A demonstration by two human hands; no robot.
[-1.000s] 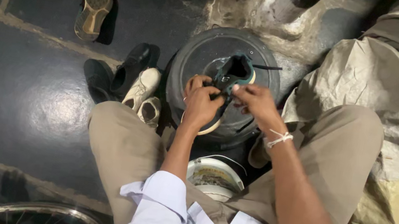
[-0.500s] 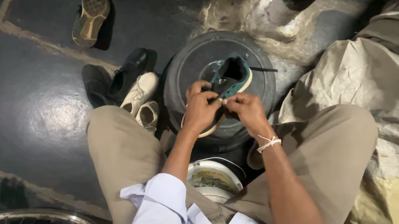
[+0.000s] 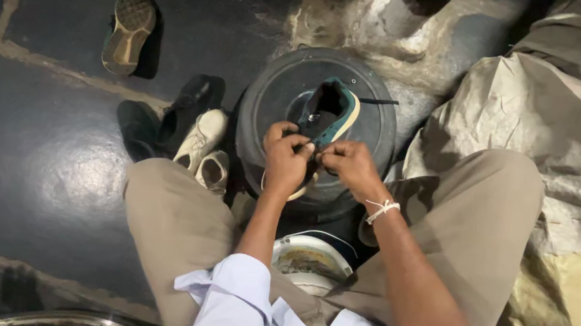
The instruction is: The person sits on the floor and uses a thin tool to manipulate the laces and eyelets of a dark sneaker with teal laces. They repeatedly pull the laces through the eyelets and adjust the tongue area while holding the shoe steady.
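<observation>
On the round black stand [image 3: 278,98] between the knees, the shoe [image 3: 331,111] is lying with its long axis pointing away from the person, both hands meeting at its near end, left hand [image 3: 287,161] and right hand [image 3: 351,167] each pinching it closed-fingered.

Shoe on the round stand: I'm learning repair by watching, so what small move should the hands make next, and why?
Probably draw the pinched spot taut. Both hands meet at the near end of the shoe, left hand and right hand with fingertips pressed together there, while the shoe rests on the stand. What they pinch is too small to tell, so this is a guess.
</observation>
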